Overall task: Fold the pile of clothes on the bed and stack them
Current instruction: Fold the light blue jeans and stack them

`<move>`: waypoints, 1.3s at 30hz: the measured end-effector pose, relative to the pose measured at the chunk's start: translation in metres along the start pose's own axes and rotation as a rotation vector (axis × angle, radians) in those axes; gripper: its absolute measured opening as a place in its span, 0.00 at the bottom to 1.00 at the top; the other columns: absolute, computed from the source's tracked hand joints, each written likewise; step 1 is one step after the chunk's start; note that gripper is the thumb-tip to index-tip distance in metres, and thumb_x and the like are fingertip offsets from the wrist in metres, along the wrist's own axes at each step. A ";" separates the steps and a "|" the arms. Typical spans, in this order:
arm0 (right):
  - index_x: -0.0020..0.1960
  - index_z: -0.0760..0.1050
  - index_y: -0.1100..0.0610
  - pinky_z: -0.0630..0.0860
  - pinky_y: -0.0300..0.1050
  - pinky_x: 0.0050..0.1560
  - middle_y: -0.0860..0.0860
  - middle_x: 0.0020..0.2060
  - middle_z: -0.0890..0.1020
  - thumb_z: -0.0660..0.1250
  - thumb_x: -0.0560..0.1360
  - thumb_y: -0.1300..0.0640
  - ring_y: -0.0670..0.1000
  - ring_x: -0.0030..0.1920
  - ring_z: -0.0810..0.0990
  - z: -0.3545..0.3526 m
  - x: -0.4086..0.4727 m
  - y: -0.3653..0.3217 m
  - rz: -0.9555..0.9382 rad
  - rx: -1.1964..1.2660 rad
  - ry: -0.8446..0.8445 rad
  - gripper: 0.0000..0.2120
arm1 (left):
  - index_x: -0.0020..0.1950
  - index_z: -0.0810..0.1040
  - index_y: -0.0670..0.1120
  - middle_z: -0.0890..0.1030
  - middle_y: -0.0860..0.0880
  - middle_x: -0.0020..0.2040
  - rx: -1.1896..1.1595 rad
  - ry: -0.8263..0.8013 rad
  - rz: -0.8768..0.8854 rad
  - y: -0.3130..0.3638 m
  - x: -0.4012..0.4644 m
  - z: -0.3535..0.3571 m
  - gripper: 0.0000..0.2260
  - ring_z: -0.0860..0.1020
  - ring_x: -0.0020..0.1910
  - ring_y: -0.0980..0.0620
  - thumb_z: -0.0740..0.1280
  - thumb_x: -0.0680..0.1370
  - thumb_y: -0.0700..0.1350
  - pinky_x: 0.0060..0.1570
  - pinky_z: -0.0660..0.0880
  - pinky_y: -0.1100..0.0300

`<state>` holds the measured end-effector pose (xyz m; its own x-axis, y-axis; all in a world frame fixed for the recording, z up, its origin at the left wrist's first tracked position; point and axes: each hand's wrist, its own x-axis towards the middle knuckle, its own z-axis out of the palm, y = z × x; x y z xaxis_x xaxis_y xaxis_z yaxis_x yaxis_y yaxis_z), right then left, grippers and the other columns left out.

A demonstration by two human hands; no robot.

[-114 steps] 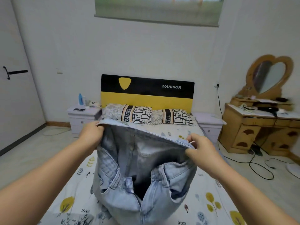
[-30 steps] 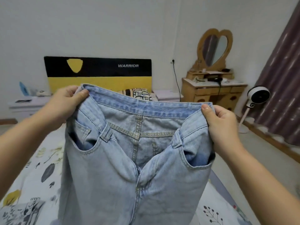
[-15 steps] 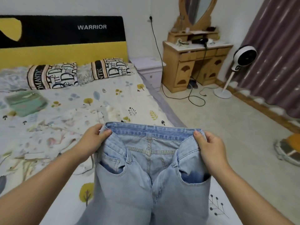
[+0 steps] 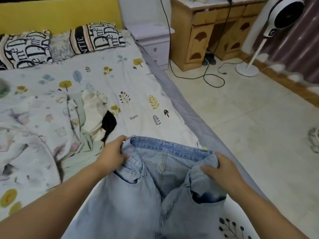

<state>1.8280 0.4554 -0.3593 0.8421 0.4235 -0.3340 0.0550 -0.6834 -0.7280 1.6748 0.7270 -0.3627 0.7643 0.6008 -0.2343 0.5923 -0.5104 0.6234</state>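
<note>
Gripping one jeans [image 4: 151, 195] waistband: left hand [image 4: 113, 155], right hand [image 4: 222, 171].

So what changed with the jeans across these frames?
The jeans came down from chest height, held up in the air, onto the bed. The left hand and right hand kept gripping the waistband corners throughout. The pile is untouched.

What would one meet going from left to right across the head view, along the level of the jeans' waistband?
Pile of clothes → left hand → jeans → right hand → grey bed edge → tiled floor.
</note>
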 end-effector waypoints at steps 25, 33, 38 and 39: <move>0.65 0.69 0.55 0.57 0.58 0.69 0.55 0.60 0.73 0.58 0.79 0.52 0.56 0.63 0.70 0.092 0.109 0.065 -0.274 -1.015 -0.111 0.16 | 0.61 0.73 0.44 0.74 0.44 0.62 0.975 -0.274 0.571 -0.004 0.115 0.159 0.20 0.72 0.62 0.44 0.58 0.78 0.58 0.65 0.60 0.51; 0.57 0.74 0.50 0.55 0.53 0.67 0.49 0.57 0.76 0.63 0.74 0.43 0.54 0.61 0.71 0.072 0.105 0.053 -0.014 -1.288 -0.461 0.15 | 0.42 0.72 0.52 0.77 0.53 0.46 1.291 -0.576 0.168 0.019 0.126 0.146 0.18 0.75 0.55 0.49 0.60 0.73 0.66 0.56 0.63 0.54; 0.49 0.73 0.48 0.59 0.49 0.56 0.49 0.46 0.71 0.64 0.75 0.53 0.53 0.58 0.70 0.059 0.092 0.049 -0.257 -1.029 -0.290 0.03 | 0.37 0.69 0.51 0.73 0.55 0.38 0.744 -0.483 0.227 0.034 0.132 0.128 0.08 0.72 0.45 0.53 0.66 0.75 0.46 0.48 0.66 0.57; 0.44 0.71 0.46 0.58 0.48 0.51 0.48 0.44 0.69 0.67 0.74 0.53 0.52 0.54 0.70 0.055 0.092 0.049 -0.331 -0.910 -0.194 0.04 | 0.37 0.69 0.52 0.73 0.57 0.37 0.588 -0.410 0.262 0.034 0.133 0.124 0.09 0.72 0.44 0.54 0.67 0.74 0.44 0.48 0.64 0.59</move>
<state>1.8785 0.4936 -0.4589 0.6119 0.7102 -0.3481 0.7319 -0.6753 -0.0912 1.8279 0.7129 -0.4656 0.8640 0.1970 -0.4633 0.3291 -0.9174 0.2237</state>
